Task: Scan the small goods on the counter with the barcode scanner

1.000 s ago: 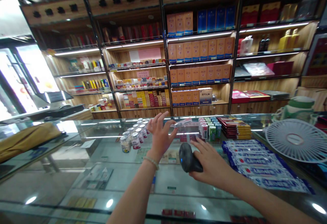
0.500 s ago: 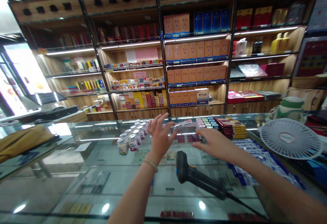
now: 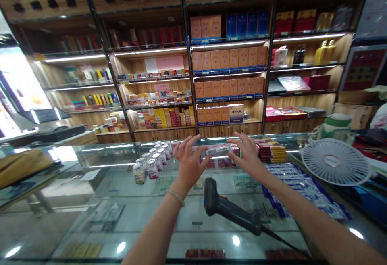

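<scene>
Over the glass counter, a small clear pack with a barcode label spans the gap between my two hands. My left hand has thumb and fingers curved around its left end. At its right end is my right hand, thumb and fingertips at the pack, hiding part of the small packs behind. A black barcode scanner lies on the glass below the hands. Left of my left hand stand rows of small jars. Red and yellow packs are stacked just beyond my right hand.
Blue and white packets lie fanned on the counter at the right. Beside them are a white fan and a green and white jug. A brown cloth lies at the left. Stocked shelves line the back wall.
My right hand has moved left and up to the right end of the clear pack. The small rows of packs behind are now mostly covered by it. The view has shifted slightly.
</scene>
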Tool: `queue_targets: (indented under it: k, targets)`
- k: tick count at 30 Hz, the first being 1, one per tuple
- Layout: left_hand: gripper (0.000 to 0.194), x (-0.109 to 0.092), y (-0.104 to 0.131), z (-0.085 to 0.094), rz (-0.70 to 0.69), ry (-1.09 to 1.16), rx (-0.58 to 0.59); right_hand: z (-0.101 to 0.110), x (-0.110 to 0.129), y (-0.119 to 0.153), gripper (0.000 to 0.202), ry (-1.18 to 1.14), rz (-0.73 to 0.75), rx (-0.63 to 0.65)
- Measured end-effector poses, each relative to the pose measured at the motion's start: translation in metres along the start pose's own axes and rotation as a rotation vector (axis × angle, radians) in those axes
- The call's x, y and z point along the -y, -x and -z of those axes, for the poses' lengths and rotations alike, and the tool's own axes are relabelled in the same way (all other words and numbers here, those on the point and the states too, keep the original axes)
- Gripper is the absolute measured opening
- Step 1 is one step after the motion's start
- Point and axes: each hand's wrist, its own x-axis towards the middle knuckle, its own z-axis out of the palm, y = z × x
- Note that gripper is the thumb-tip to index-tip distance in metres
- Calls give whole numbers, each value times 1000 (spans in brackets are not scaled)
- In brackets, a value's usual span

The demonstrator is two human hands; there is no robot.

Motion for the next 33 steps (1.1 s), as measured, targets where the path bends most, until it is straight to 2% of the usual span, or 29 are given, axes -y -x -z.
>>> queue_targets:
  k: [5, 16, 21, 24, 27, 33]
  targets:
    - [17, -5, 2, -4, 0, 10, 35, 8, 7, -2, 20, -28, -8, -24]
    - [15, -15, 3, -12, -26, 5, 91, 19, 27, 1, 18, -17, 94, -120]
    - [15, -16, 3, -15, -23, 1, 126, 18, 25, 1, 19, 13, 103, -139]
    - [28, -16, 2, -15, -16, 5, 171, 21, 20, -1, 18, 37, 83, -156]
    - [38, -18, -1, -14, -7, 9, 161, 24, 14, -3, 18, 77, 71, -160]
    - [26, -28, -11, -16, -25, 36, 128, 24, 7, -1, 18, 153, 79, -98]
